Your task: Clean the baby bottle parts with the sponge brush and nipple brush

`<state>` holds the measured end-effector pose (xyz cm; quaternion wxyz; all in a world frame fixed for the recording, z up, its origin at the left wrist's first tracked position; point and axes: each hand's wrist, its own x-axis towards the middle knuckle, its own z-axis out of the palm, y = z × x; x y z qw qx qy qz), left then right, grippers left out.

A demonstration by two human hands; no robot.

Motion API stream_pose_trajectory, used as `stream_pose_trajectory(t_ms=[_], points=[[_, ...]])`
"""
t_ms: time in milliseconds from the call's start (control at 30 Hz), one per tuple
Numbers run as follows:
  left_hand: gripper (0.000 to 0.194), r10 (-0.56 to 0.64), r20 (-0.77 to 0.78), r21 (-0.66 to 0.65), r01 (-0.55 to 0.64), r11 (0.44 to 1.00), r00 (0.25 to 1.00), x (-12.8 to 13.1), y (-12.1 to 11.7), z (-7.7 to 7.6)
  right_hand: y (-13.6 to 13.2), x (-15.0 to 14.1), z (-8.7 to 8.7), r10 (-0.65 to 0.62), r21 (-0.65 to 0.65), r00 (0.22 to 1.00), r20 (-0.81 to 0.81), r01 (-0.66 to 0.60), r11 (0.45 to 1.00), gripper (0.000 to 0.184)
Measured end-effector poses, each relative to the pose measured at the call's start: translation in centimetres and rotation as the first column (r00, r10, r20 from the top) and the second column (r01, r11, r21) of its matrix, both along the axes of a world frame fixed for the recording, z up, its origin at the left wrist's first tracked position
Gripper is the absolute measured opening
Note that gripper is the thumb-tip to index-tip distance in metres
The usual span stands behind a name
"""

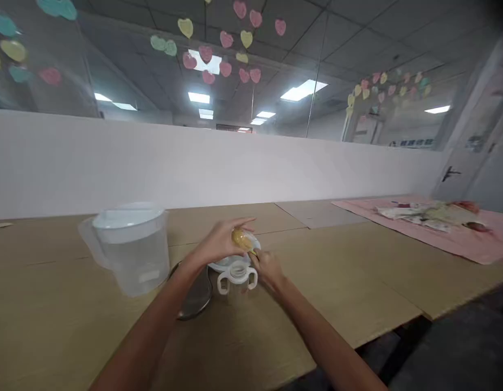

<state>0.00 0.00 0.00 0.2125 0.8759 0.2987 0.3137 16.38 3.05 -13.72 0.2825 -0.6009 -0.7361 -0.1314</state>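
My left hand (219, 243) curves its fingers and thumb around a rounded amber-yellow thing (242, 240), whose exact kind I cannot make out. At its narrow yellow end, the closed fingers of my right hand (268, 265) grip it. Just below my hands stands a clear baby bottle (237, 290) with an uncapped neck and a white two-handled ring (238, 278). Behind the bottle, partly covered by my hands, is a white dish (218, 266). A dark, shiny metal tray (196, 296) lies left of the bottle, partly under my left forearm.
A large translucent pitcher (133, 252) holding clear liquid stands on the left of the brown table (336, 277). Far right, a pink cloth (475, 239) carries a heap of crumpled items (430, 214). A white wall (235, 168) runs behind the table; its front edge is at lower right.
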Motion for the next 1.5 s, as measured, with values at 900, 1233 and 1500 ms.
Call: stream_pose_trajectory(t_ms=[900,1233,1500], points=[[0.047,-0.042,0.004,-0.182,0.042,0.982,0.999,-1.4,1.4,-0.6,0.6,0.6,-0.5,0.040,0.082,0.960,-0.277,-0.018,0.997,0.034],[0.045,-0.007,-0.019,-0.077,0.006,0.997,1.000,-1.5,0.9,0.0,-0.1,0.1,1.0,-0.126,-0.038,0.991,-0.050,0.124,0.992,0.029],[0.051,-0.005,0.031,-0.109,0.009,0.994,1.000,-2.0,1.0,0.0,0.1,0.4,0.2,-0.053,0.039,0.998,0.029,0.052,0.998,0.030]])
